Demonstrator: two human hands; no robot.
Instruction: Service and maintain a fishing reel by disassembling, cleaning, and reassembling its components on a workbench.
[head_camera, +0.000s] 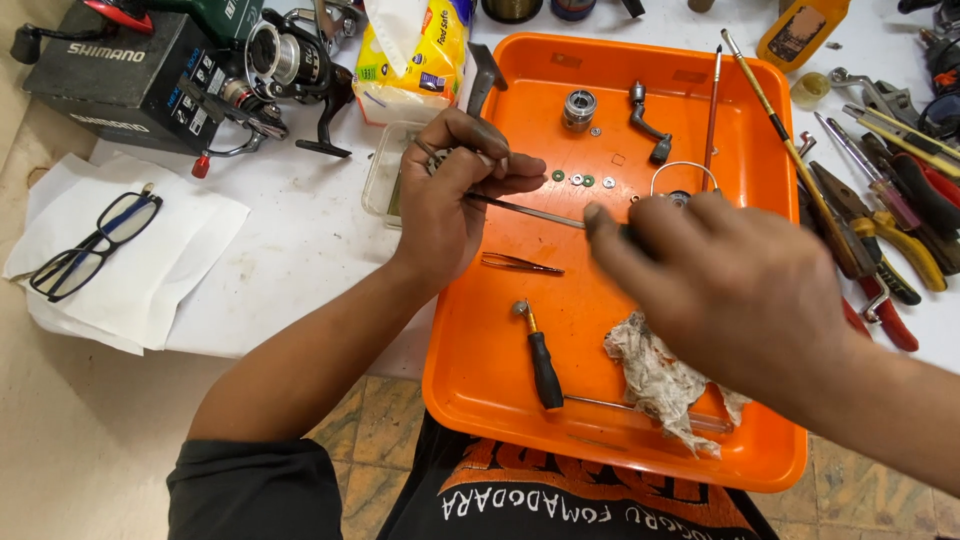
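My left hand (450, 195) hovers over the left side of an orange tray (500, 400), fingers pinched around a small metal ring part by the thumb. My right hand (720, 285) is over the tray's middle, gripping a thin metal rod (530, 212) whose tip reaches to my left fingers. Behind the right hand a fishing reel body with a wire bail (683, 172) shows partly. A row of small washers (582, 180) lies just right of my left fingertips. Tweezers (520, 264) lie below the left hand.
In the tray: a black-handled screwdriver (543, 365), dirty rag (660, 380), spool part (579, 108), crank handle (650, 125), thin brush (775, 120). Pliers and wrenches (890, 220) lie right of it. At left: glasses (95, 243) on paper, fishing reel (285, 65), black box (120, 75), tissue pack (410, 55).
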